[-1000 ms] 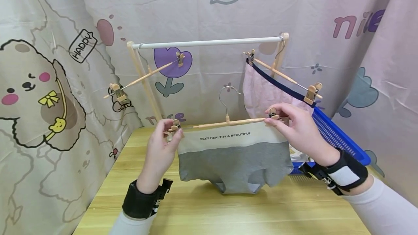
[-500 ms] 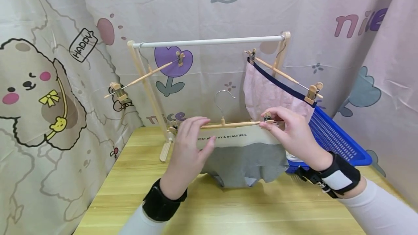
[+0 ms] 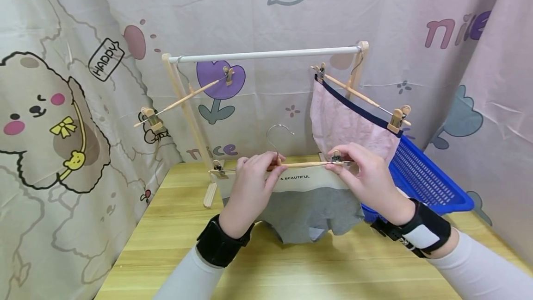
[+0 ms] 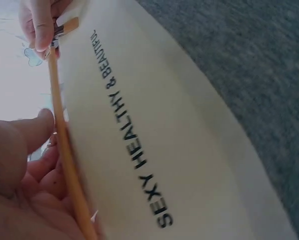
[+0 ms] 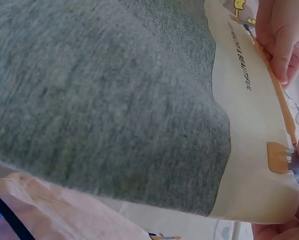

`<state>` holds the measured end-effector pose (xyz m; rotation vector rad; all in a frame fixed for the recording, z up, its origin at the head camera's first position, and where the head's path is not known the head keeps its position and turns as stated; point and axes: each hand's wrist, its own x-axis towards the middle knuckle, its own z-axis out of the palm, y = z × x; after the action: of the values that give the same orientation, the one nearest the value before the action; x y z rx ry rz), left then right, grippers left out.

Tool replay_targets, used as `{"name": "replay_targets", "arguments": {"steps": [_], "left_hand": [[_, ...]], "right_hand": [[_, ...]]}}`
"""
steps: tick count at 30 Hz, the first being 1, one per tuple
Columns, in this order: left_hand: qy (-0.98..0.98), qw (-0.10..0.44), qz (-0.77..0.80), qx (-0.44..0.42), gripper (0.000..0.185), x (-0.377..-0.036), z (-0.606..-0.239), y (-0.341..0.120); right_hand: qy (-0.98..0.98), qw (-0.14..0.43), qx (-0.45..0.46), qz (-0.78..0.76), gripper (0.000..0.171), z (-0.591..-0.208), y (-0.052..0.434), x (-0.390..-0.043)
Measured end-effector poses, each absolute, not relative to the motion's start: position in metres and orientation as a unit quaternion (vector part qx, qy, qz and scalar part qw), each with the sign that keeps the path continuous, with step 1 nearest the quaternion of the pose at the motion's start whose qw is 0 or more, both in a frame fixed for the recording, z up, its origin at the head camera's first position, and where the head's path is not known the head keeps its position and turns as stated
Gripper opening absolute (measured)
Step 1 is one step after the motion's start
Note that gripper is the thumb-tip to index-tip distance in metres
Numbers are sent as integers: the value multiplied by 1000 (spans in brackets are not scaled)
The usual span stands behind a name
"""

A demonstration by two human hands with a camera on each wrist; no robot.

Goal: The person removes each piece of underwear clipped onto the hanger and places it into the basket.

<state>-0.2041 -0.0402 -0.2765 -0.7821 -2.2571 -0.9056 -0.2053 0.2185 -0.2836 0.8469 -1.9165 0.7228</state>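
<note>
Left hand (image 3: pixel 254 184) has moved from the end clip to mid-bar, now pinching the hanger (image 3: pixel 291 165). Right hand (image 3: pixel 366 175) pinches the right clip (image 3: pixel 335 156). Grey briefs (image 3: pixel 310 207) look light and limp; hold by the stiff bar.

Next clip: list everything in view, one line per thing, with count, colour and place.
grey underwear: one, grey with cream waistband, clipped to the held hanger above the table
held hanger: one, wooden with metal hook, between both hands
empty hanger: one, wooden, on the rail's left end
pink underwear: one, pink with navy band, clipped to a hanger at the rail's right end
drying rack: one, white rail on wooden posts, back of table
basket: one, blue, right of the rack
table: one, light wood
curtain: cartoon print, behind and beside
left hand: grips the hanger bar near its hook
right hand: pinches the right clip
</note>
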Motion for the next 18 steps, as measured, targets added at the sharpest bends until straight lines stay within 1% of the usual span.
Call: {"name": "replay_targets", "arguments": {"steps": [3, 7, 9, 12, 13, 16, 18], "left_hand": [[-839, 296, -349, -293, 11, -205, -277, -40], [-832, 304, -359, -293, 10, -208, -278, -40], [-829, 310, -360, -294, 10, -210, -279, -40], [-826, 316, -363, -295, 10, -211, -280, -40], [-825, 318, -363, -295, 10, -212, -280, -40], [-825, 318, -365, -293, 11, -213, -281, -40], [-826, 316, -366, -291, 10, -213, -281, -40]], "right_hand": [[-779, 441, 340, 288, 49, -283, 218, -204], [-789, 428, 335, 285, 50, -281, 218, -202], [-798, 419, 328, 284, 41, -280, 219, -200], [-813, 404, 311, 281, 22, -277, 218, -198], [-819, 399, 304, 279, 21, -276, 218, -197], [-833, 380, 288, 280, 29, -273, 217, -196], [-842, 367, 280, 281, 29, -271, 217, -196]]}}
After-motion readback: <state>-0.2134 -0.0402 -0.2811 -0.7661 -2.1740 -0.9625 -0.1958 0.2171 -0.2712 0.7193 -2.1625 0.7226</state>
